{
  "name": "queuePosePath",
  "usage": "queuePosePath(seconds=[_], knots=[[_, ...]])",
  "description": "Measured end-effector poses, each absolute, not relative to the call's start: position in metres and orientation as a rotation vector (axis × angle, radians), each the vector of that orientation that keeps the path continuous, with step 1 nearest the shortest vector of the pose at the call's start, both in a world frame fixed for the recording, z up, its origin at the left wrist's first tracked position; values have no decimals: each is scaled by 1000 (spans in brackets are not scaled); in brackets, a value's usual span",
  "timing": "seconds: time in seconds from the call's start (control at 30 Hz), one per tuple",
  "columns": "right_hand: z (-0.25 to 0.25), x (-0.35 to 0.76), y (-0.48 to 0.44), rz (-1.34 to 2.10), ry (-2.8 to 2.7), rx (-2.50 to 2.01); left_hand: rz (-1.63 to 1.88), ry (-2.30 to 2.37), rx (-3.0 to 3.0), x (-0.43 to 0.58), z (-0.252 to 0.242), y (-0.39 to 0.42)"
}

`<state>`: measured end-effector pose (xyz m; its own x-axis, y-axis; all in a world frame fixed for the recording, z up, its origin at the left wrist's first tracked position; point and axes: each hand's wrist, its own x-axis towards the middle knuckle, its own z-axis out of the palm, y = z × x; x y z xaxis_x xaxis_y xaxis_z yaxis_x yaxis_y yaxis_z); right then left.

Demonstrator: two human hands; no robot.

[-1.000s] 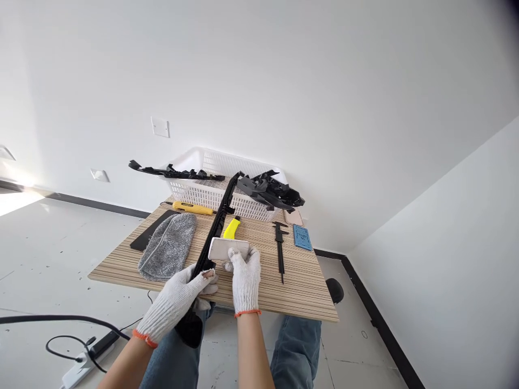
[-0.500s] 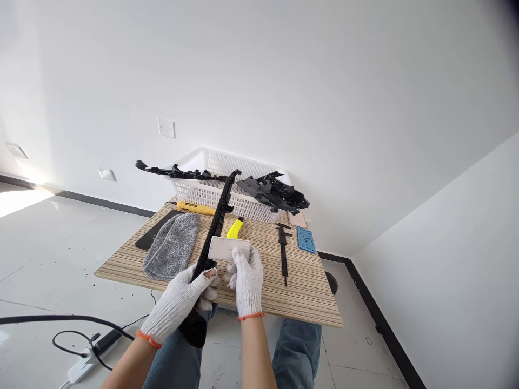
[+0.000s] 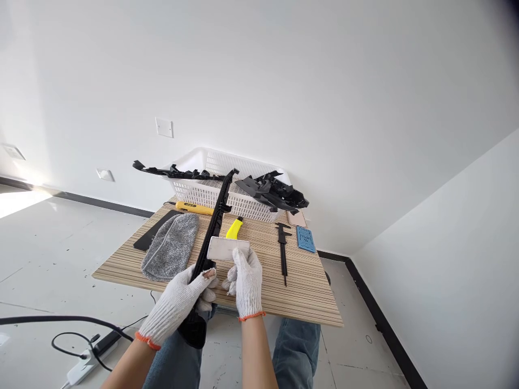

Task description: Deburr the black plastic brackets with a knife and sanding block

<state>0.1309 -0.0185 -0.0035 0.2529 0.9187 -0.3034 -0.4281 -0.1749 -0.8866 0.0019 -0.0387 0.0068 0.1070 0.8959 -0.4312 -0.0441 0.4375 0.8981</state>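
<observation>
My left hand (image 3: 181, 302), in a white knit glove with a hole at the thumb, is closed around a long black plastic trim piece (image 3: 215, 224). The piece slants from my lap up toward the basket. My right hand (image 3: 246, 278), gloved too, pinches a flat whitish rectangular block (image 3: 228, 248), which could be a sanding block. The block's left end is at the edge of the black piece; whether they touch I cannot tell. Just beyond the block lies a yellow-handled tool (image 3: 234, 228), partly hidden by it.
On the striped wooden table (image 3: 259, 294) lie a grey cloth (image 3: 172, 248), a black flat pad (image 3: 152, 233), a yellow tool with a cord (image 3: 194, 208), a black caliper (image 3: 283, 251) and a blue card (image 3: 305, 239). Behind, a white basket (image 3: 190, 190) holds black plastic parts (image 3: 271, 192). A power strip (image 3: 91, 359) is on the floor.
Almost nothing differs. The whole view has shifted very slightly; both hands keep their grips, with the block still beside the black trim piece.
</observation>
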Motion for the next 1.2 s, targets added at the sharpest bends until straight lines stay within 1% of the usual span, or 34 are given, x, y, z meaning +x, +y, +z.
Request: queuePosePath(seconds=[0.2,0.53,0.63,0.77,0.9,1.07,1.2], knots=[[-5,130,-18,1302,-548,-1221,839,1242,851,2,9,-39],[-14,142,-19,1258,-390,-1040,789,1263,989,-1,8,-39],[-15,142,-20,1283,-452,-1048,780,1283,1016,-2,7,-38],[-15,138,-18,1298,-712,-1068,785,1329,1037,-1,7,-38],[-14,138,-15,1233,-596,-1133,782,1311,1031,-1,4,-37],[-14,139,-15,1402,-721,-1029,782,1342,1062,-3,1,-38],[-16,138,-14,1275,-538,-1063,781,1277,1007,-3,-2,-37]])
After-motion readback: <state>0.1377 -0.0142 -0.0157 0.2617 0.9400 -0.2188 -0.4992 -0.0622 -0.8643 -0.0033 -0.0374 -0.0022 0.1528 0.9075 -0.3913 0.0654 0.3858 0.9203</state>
